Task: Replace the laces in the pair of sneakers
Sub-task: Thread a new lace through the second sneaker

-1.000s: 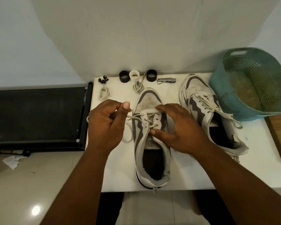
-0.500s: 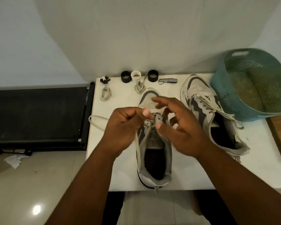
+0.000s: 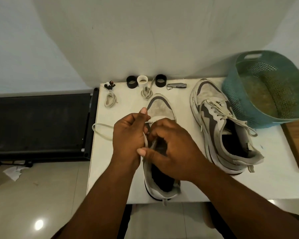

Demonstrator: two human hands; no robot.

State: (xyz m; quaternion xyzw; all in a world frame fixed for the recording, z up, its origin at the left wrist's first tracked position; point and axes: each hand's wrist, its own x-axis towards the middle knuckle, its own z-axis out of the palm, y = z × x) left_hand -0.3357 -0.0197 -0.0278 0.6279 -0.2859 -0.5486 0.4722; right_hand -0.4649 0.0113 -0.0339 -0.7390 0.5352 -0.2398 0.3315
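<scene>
A grey and white sneaker (image 3: 160,107) stands toe-away in the middle of the white table (image 3: 274,183). My left hand (image 3: 128,135) pinches its pale lace (image 3: 100,131), which loops out to the left over the table edge. My right hand (image 3: 171,149) curls over the sneaker's eyelet area, thumb and fingers pinching the lace or the upper; which one is hidden. The second sneaker (image 3: 219,125) lies to the right, laced, with loose lace ends. Two coiled spare laces, the left spare lace (image 3: 110,100) and the middle spare lace (image 3: 146,92), rest near the table's back.
A teal perforated basket (image 3: 266,90) leans at the back right. Two black rings (image 3: 131,81), a white ring (image 3: 142,81), a metal clip tool (image 3: 176,86) and a small figure (image 3: 109,85) line the back edge. A black treadmill deck (image 3: 40,123) sits left of the table.
Both hands have come together over the middle sneaker's eyelets. My left hand moved right with the lace, whose slack now loops out to the left, and my right hand's fingers curled down.
</scene>
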